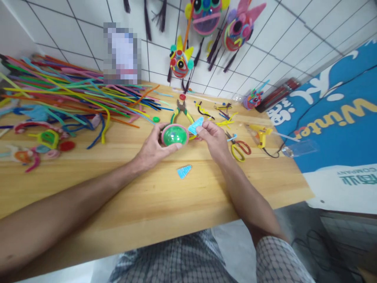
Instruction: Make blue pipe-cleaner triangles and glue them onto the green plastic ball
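My left hand (156, 146) is closed around a small green bowl-shaped piece (174, 135) with a pink fuzzy rim, its hollow side facing me. Between the thumb and fingers of my right hand (214, 137) is a blue striped triangle (195, 125), close to the bowl's right edge. A second blue triangle (184, 171) lies flat on the wooden table (141, 204), below the bowl. Just behind my hands rest pliers (180, 110) with green and yellow handles, partly hidden by the bowl. Scissors (240, 149) lie right of my right hand.
Many coloured pipe cleaners (73, 92) are heaped at the back left. On the right sit a yellow glue gun (262, 135) with a cord and a clear plastic piece (302, 149). Colourful decorated masks (180, 63) with tassels hang before the tiled wall. A dark cylinder (278, 94) lies at the back right.
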Tool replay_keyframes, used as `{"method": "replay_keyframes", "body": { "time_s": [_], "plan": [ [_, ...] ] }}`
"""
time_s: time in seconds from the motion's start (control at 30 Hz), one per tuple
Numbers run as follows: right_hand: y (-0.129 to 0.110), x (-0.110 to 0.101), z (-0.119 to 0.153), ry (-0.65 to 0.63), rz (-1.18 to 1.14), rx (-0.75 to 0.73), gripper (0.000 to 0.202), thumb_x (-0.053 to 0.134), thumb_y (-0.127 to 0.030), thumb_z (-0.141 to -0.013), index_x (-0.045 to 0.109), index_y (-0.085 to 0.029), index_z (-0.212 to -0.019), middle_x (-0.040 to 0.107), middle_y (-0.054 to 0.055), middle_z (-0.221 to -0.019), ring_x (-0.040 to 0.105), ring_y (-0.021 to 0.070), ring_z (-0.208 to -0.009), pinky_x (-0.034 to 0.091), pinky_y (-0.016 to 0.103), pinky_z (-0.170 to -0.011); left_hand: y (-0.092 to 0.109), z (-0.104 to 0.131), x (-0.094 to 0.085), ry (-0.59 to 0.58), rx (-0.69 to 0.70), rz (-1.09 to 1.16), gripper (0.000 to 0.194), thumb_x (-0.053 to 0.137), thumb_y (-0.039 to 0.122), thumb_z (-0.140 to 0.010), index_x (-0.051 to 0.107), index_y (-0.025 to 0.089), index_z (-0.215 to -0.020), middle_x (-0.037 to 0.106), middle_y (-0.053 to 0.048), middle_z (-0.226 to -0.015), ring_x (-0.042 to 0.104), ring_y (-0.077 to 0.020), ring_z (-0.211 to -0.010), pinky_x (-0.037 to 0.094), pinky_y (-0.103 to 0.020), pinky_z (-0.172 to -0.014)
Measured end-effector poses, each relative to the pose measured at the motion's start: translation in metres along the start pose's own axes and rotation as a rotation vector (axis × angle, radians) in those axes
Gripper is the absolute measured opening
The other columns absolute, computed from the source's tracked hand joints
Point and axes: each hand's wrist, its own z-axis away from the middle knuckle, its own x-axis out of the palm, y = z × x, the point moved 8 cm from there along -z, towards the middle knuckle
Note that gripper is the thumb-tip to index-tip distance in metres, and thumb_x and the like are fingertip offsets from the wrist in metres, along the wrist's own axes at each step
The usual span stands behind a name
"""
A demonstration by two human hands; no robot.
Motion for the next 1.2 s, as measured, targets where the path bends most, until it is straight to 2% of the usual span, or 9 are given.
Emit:
{"method": "replay_keyframes", "body": {
  "time_s": [0.2,0.37,0.53,0.8,1.0,1.2],
  "plan": [
    [-0.008,0.009,0.008,-0.021,0.238,-0.138,0.017,0.064,-0.035,-0.092,0.062,-0.022,-0.082,0.061,-0.002,-0.079,0.056,0.0153,-0.074,0.044,0.03,-0.07,0.007,0.005,0.011,-0.079,0.166,-0.314,0.073,0.087,0.043,-0.067,0.054,0.022,-0.128,0.064,-0.012,-0.128,0.064,-0.0322,-0.117,0.054,-0.047,-0.097],
    [-0.02,0.013,0.01,-0.025,0.443,-0.277,0.011,0.064,-0.028,-0.092,0.064,-0.022,-0.083,0.064,0.001,-0.085,0.061,0.0186,-0.084,0.047,0.032,-0.075,0.005,0.005,0.013,-0.098,0.154,-0.326,0.074,0.084,0.046,-0.071,0.051,0.02,-0.131,0.066,-0.012,-0.123,0.066,-0.032,-0.114,0.054,-0.048,-0.097],
    [-0.031,0.016,0.01,-0.018,0.52,-0.37,0.008,0.062,-0.026,-0.093,0.064,-0.023,-0.085,0.068,0.004,-0.092,0.064,0.0202,-0.089,0.05,0.033,-0.075,0.007,0.005,0.014,-0.115,0.191,-0.32,0.074,0.084,0.044,-0.072,0.05,0.02,-0.133,0.067,-0.014,-0.126,0.066,-0.0317,-0.115,0.053,-0.048,-0.098],
    [-0.029,0.025,0.01,-0.034,0.562,-0.372,0.009,0.062,-0.027,-0.094,0.064,-0.022,-0.087,0.068,0.004,-0.09,0.064,0.0198,-0.085,0.05,0.033,-0.073,0.006,0.005,0.016,-0.119,0.236,-0.343,0.073,0.086,0.039,-0.072,0.051,0.019,-0.133,0.067,-0.012,-0.128,0.066,-0.0309,-0.116,0.053,-0.046,-0.099],
    [-0.027,0.028,0.009,-0.027,0.583,-0.375,0.011,0.062,-0.027,-0.094,0.063,-0.023,-0.084,0.068,0.002,-0.086,0.063,0.0192,-0.082,0.049,0.034,-0.079,0.006,0.006,0.016,-0.135,0.214,-0.31,0.073,0.085,0.039,-0.073,0.052,0.019,-0.135,0.065,-0.014,-0.132,0.064,-0.0323,-0.12,0.054,-0.046,-0.097],
    [-0.019,0.024,0.003,-0.033,0.475,-0.258,0.013,0.063,-0.031,-0.092,0.064,-0.023,-0.082,0.067,0.001,-0.084,0.061,0.0177,-0.079,0.049,0.032,-0.074,0.005,0.005,0.016,-0.147,0.198,-0.288,0.075,0.084,0.041,-0.073,0.051,0.017,-0.136,0.065,-0.016,-0.132,0.064,-0.0343,-0.12,0.054,-0.05,-0.097]
  ]
}}
